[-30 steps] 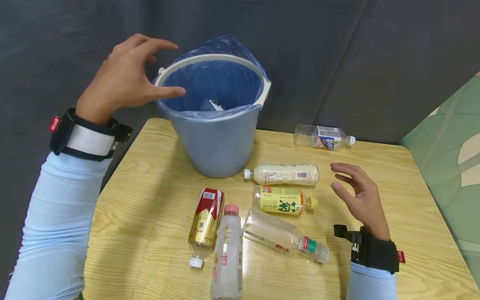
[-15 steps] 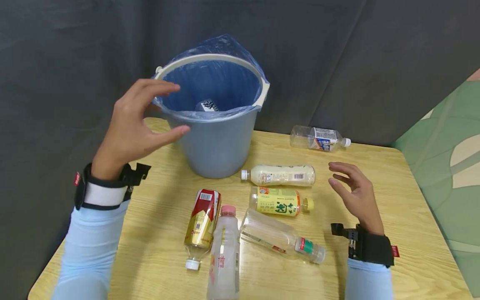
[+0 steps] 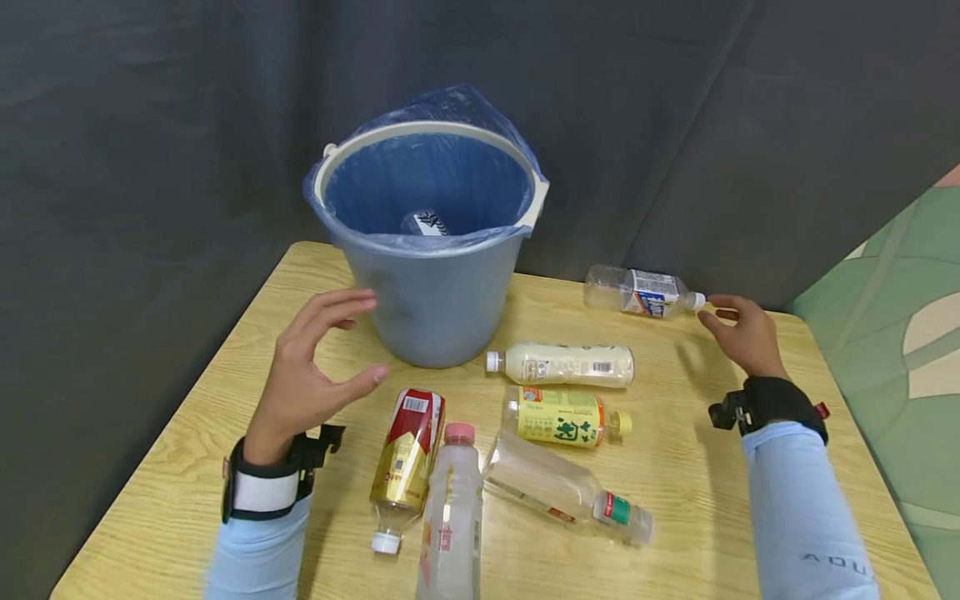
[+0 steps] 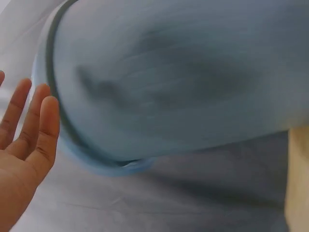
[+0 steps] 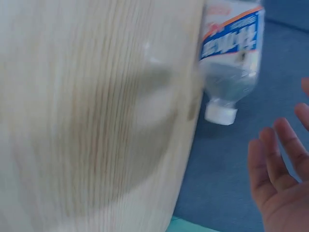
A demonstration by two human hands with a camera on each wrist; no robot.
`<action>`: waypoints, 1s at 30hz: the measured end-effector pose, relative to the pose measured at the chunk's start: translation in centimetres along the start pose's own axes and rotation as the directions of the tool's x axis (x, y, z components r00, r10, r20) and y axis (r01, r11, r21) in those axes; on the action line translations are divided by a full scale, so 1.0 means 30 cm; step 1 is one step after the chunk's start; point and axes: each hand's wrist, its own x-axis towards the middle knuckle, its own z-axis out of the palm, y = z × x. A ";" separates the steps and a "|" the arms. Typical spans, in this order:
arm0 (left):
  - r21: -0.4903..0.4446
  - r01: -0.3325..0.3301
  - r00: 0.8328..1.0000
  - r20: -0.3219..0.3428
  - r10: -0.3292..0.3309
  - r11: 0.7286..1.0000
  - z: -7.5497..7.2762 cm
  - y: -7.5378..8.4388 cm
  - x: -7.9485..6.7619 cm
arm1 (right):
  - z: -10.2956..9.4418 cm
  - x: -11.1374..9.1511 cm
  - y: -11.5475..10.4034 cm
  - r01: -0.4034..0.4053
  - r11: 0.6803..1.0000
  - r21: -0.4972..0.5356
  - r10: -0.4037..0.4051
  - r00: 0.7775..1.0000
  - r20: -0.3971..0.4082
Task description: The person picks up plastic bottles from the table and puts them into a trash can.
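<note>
At the back right of the table, my right hand [image 3: 746, 335] is beside the white cap of a clear plastic bottle [image 3: 651, 293] with a blue and white label. In the right wrist view a gap shows between the fingers [image 5: 275, 162] and the bottle's cap [image 5: 221, 113]. My left hand [image 3: 311, 367] is in front of the blue-grey bucket [image 3: 442, 308], thumb and fingers spread apart with nothing between them. Inside the bucket's blue bag lies a clear item with a black and white label [image 3: 425, 222]. The left wrist view shows the bucket's side [image 4: 169, 87] close to that hand.
On the wooden table [image 3: 225, 400] lie a cream bottle [image 3: 570, 365], a yellow-labelled bottle [image 3: 562, 415], a clear bottle with a green neck label [image 3: 555, 483], a red and gold bottle [image 3: 408, 450] and a pink-capped bottle [image 3: 452, 517]. A dark cloth [image 3: 187, 125] hangs behind.
My left hand has come down from beside the bucket's rim to in front of it. My right hand has moved back and right, up to the blue-labelled bottle's cap.
</note>
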 end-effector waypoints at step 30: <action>-0.052 0.001 1.000 -0.007 -0.001 0.999 0.054 -0.019 -0.029 | 0.080 0.211 0.123 -0.041 0.942 -0.334 0.105 0.979 0.175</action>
